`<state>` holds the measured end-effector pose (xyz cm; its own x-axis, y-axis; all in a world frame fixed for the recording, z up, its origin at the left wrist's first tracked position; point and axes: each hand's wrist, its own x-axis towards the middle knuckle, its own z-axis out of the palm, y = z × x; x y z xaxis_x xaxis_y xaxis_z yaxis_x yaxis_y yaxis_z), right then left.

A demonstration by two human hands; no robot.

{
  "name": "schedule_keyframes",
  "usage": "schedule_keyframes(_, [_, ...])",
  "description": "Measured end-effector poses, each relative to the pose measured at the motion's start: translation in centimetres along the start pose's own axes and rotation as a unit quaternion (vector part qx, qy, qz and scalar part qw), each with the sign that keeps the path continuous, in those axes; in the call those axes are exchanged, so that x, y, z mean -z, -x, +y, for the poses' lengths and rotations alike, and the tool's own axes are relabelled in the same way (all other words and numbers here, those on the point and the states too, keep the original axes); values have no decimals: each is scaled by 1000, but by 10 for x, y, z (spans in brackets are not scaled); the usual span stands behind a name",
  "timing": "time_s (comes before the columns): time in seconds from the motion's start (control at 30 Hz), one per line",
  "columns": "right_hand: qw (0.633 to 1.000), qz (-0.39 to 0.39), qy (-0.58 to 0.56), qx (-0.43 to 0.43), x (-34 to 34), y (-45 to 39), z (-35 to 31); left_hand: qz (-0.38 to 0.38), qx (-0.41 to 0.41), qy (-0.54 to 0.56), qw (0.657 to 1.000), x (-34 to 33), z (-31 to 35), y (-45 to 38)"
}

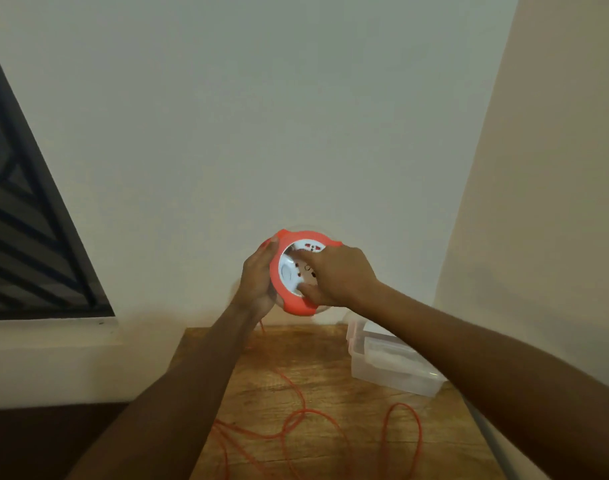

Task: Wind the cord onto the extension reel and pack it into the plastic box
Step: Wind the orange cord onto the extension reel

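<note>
I hold a round orange extension reel [293, 301] with a white socket face up in front of the wall, above the wooden table [334, 368]. My left hand [256, 280] grips its left rim from behind. My right hand [337, 275] lies over the white face, fingers and thumb curled on it. The orange cord [298, 422] hangs from the reel's underside and lies in loose loops over the table. A clear plastic box [395, 363] stands open on the table's right side, partly behind my right forearm.
A white wall fills the background, with a beige wall at the right. A dark window with slats [26, 216] sits at the left above a pale ledge. The table's left edge drops off to a dark floor.
</note>
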<state>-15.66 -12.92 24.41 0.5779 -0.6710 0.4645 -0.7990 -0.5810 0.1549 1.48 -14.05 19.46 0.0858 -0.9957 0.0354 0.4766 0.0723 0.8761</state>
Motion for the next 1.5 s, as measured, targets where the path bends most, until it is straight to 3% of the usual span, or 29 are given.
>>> schedule_keyframes(0.07, [975, 59, -139, -165, -5, -3, -11, 47, -43, 13, 998, -16, 1, 0])
schedule_keyframes(0.13, [880, 70, -343, -322, -10, -4, -22, 90, -63, -17, 994, -29, 0, 1])
schedule_keyframes(0.17, [826, 64, -425, -366, -14, -2, -27, 97, -69, -37, 992, -30, -3, 2])
schedule_keyframes(0.2, [795, 52, -467, -384, -20, 3, -31, 97, -71, -53, 991, -28, -6, 3])
schedule_keyframes(0.23, [795, 35, -471, -380, -25, 10, -34, 91, -68, -60, 992, -23, -10, 4])
schedule_keyframes(0.27, [821, 22, -444, -357, -30, 19, -35, 83, -58, -55, 993, -17, -14, 5])
schedule_keyframes(0.37, [951, 34, -231, -204, -32, 39, -29, 78, -30, -53, 995, 3, -23, 5])
schedule_keyframes(0.4, [978, 41, -161, -127, -31, 43, -22, 80, -23, -62, 995, 7, -24, 5])
schedule_keyframes(0.47, [998, 3, -62, 26, -27, 46, -9, 67, -16, -90, 994, 15, -25, 5])
schedule_keyframes(0.6, [975, -111, 40, 188, -24, 43, 5, 39, 6, -119, 992, 30, -30, 10])
schedule_keyframes(0.87, [896, -146, 172, 382, 0, 18, -1, -10, 64, -126, 990, 39, -35, 13])
schedule_keyframes(1.07, [865, -149, 248, 409, -1, 13, -9, -15, 96, -108, 989, 43, -26, 9])
schedule_keyframes(1.23, [868, -112, 263, 406, -14, 15, -7, -34, 81, -74, 993, 36, -28, 9])
schedule_keyframes(1.3, [915, -98, 206, 333, -23, 22, -4, -20, 66, -64, 996, 33, -36, 11])
schedule_keyframes(1.4, [998, -54, 13, 43, -42, 35, -12, 15, 35, -20, 999, 27, -48, 13])
schedule_keyframes(1.43, [993, -40, -82, -81, -49, 41, -20, 20, 24, -8, 999, 24, -53, 14])
schedule_keyframes(1.5, [918, -33, -282, -277, -59, 50, -35, 39, 8, -14, 999, 21, -62, 19])
